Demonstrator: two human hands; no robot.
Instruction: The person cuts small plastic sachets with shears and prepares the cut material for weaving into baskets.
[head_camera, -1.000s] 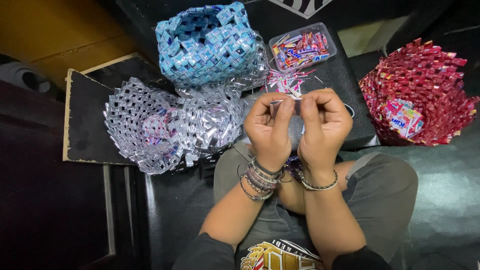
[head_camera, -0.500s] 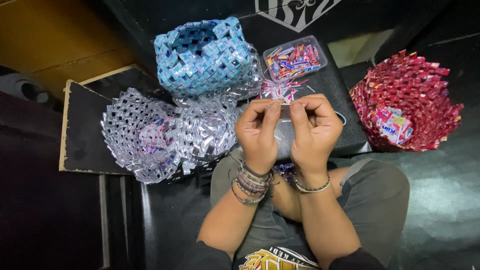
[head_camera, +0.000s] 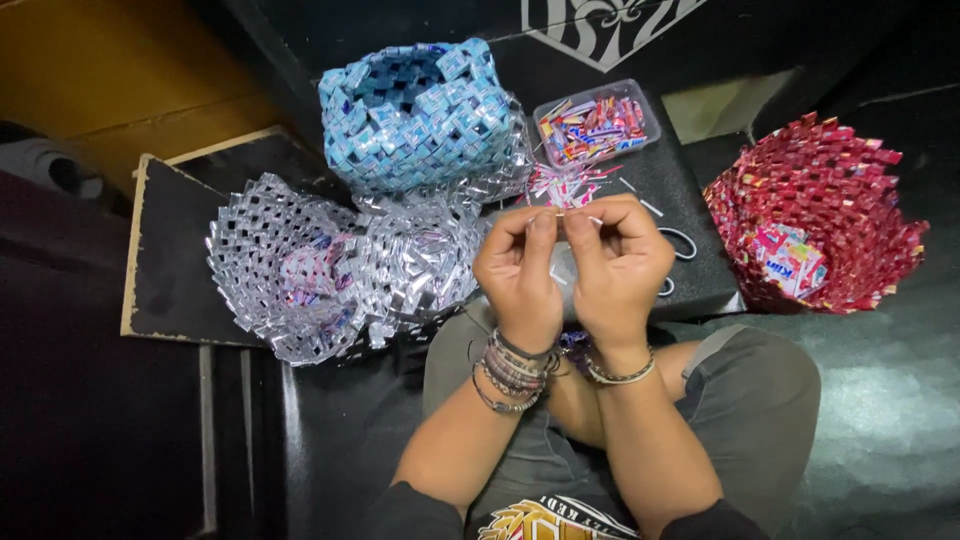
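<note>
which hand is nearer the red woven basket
Right. The right hand is just left of the red woven basket in the picture; the left hand sits farther away, beyond the right one.

dim room | light from above | glints on foil | sharp focus
</note>
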